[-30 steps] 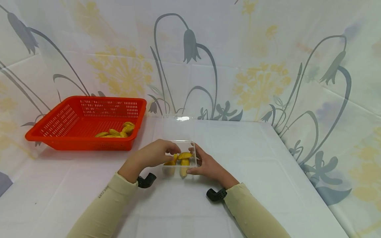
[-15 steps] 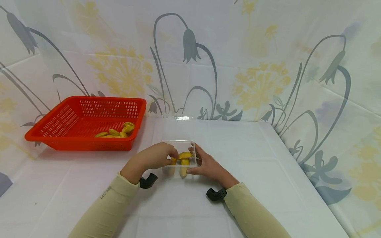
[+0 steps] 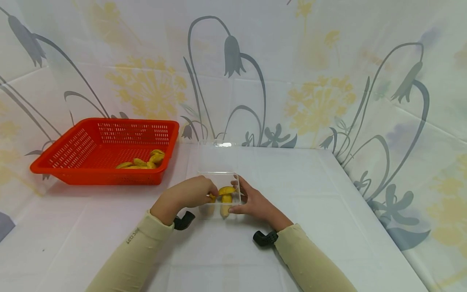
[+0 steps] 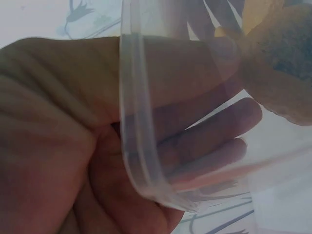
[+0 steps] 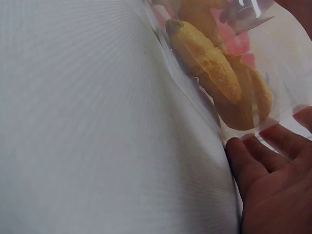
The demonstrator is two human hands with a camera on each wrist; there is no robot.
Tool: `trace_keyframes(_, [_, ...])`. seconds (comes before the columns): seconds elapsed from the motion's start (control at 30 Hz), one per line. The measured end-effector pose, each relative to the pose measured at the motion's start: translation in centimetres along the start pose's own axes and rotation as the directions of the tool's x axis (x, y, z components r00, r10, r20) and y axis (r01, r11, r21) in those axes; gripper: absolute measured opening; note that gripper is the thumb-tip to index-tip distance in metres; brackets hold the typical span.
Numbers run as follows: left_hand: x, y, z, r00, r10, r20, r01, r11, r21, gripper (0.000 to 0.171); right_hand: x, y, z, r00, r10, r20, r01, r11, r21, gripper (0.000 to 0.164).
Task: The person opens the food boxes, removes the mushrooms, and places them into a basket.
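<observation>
A clear plastic box [image 3: 219, 174] with its hinged lid [image 3: 218, 156] folded back stands on the white cloth. Two pieces that look like yellow mushrooms lie inside; the right one [image 3: 227, 196] shows its cap and pale stem. My left hand [image 3: 191, 191] reaches over the left rim, its fingers pinching the left yellow mushroom [image 3: 212, 198], mostly hidden by the hand. In the left wrist view, thumb and fingers meet at a yellow piece [image 4: 263, 17] behind the clear wall. My right hand [image 3: 251, 202] holds the box's right side, thumb at the front, fingers farther back.
A red perforated basket [image 3: 98, 176] stands at the back left, with several yellow pieces [image 3: 140, 163] heaped in its right front corner. Behind the table hangs a flower-printed cloth [image 3: 277, 81]. A grey object [image 3: 5, 227] shows at the left edge.
My left hand has shifted slightly right and lower into the box, its fingers closing on the left mushroom. The right hand, box and basket stay where they were.
</observation>
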State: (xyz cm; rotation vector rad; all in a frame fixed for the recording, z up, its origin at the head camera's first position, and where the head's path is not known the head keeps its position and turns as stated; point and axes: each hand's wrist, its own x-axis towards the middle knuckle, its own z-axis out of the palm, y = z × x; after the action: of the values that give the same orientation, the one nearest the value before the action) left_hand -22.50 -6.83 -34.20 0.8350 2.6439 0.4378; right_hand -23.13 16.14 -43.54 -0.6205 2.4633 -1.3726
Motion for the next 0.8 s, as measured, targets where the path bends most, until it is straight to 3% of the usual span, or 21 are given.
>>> trace_keyframes(0.8, [0.18, -0.47, 0.06, 1.000, -0.021, -0.006, 0.021, 0.996, -0.082, 0.016, 0.12, 0.07, -0.02, 1.000, -0.002, 0.010, 0.002, 1.000, 0.005, 0.110])
